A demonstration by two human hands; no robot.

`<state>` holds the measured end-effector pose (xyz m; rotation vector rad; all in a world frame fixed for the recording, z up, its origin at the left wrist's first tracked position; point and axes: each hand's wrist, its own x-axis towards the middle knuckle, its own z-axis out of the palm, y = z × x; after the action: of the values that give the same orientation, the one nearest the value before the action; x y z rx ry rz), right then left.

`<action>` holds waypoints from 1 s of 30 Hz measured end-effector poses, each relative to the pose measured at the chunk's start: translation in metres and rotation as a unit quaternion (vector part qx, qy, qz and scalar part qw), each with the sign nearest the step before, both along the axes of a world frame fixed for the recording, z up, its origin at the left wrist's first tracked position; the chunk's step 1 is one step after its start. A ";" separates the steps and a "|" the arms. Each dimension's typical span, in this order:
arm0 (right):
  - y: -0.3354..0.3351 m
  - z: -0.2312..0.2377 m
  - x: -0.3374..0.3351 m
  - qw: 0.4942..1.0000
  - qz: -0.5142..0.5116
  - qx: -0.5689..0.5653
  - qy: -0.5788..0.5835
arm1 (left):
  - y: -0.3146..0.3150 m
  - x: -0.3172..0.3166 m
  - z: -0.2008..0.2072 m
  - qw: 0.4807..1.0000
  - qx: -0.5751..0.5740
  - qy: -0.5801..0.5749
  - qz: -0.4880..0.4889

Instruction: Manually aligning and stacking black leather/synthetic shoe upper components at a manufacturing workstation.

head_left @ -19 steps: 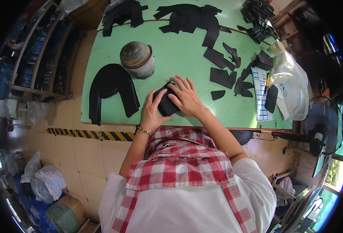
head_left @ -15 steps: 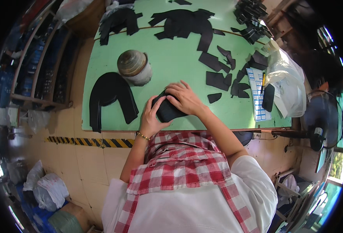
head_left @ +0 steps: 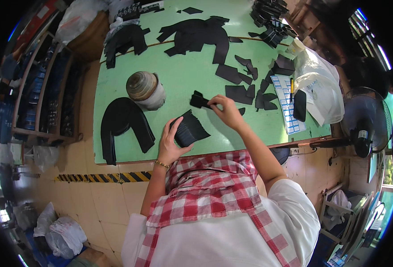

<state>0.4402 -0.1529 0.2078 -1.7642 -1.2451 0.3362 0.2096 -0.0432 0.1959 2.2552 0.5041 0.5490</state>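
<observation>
My left hand (head_left: 170, 143) grips a thick stack of black cut pieces (head_left: 192, 130) near the table's front edge. The stack leans, and the edges of its layers show as fine ridges. To the right of it my right hand (head_left: 229, 112) pinches one small black notched piece (head_left: 199, 99) between thumb and fingers, just above the table. The piece looks like leather or sheet material; which one I cannot tell. Left of my hands lies a pile of arch-shaped black pieces (head_left: 121, 111). Behind that pile stands a rounded grey-brown weight-like object (head_left: 144, 88), partly wrapped in white.
Loose black cut pieces (head_left: 238, 94) are scattered on the green table (head_left: 178, 80), with larger piles at the back. At right lie a printed sheet (head_left: 285, 104), a yellow pen, a black phone (head_left: 299, 106) and a white plastic bag (head_left: 319, 84). A fan (head_left: 363, 122) stands beyond the right edge.
My right hand has left the stack and moved right, now with a small black piece in its fingers. The stack, squared between both hands before, now leans fanned in my left hand.
</observation>
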 end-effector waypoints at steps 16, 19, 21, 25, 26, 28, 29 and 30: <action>-0.027 0.028 -0.074 0.981 0.063 0.008 -0.182 | -0.003 0.013 0.004 0.990 -0.069 -0.061 0.103; -0.026 0.021 -0.077 0.965 0.054 0.026 -0.257 | -0.001 0.013 0.007 0.983 -0.120 -0.080 0.113; -0.027 0.011 -0.079 0.957 0.047 0.022 -0.284 | 0.000 0.012 0.004 0.983 -0.112 -0.091 0.117; -0.031 -0.015 -0.088 0.948 0.051 -0.020 -0.313 | -0.001 0.010 -0.015 0.988 0.030 -0.044 0.145; -0.035 -0.019 -0.092 0.951 0.053 -0.025 -0.304 | -0.004 0.009 -0.016 0.988 0.048 -0.024 0.142; -0.042 -0.025 -0.097 0.959 0.054 -0.038 -0.275 | -0.004 0.009 -0.017 0.989 0.041 -0.019 0.139; -0.044 -0.026 -0.099 0.966 0.052 -0.048 -0.247 | -0.003 0.009 -0.015 0.990 0.037 -0.015 0.136; -0.045 -0.028 -0.100 0.967 0.054 -0.049 -0.246 | -0.002 0.009 -0.015 0.990 0.035 -0.013 0.136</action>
<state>0.3404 -0.1981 0.1797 -1.9383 -1.7012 0.0145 0.2186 -0.0453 0.1807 2.2567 0.7978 0.7425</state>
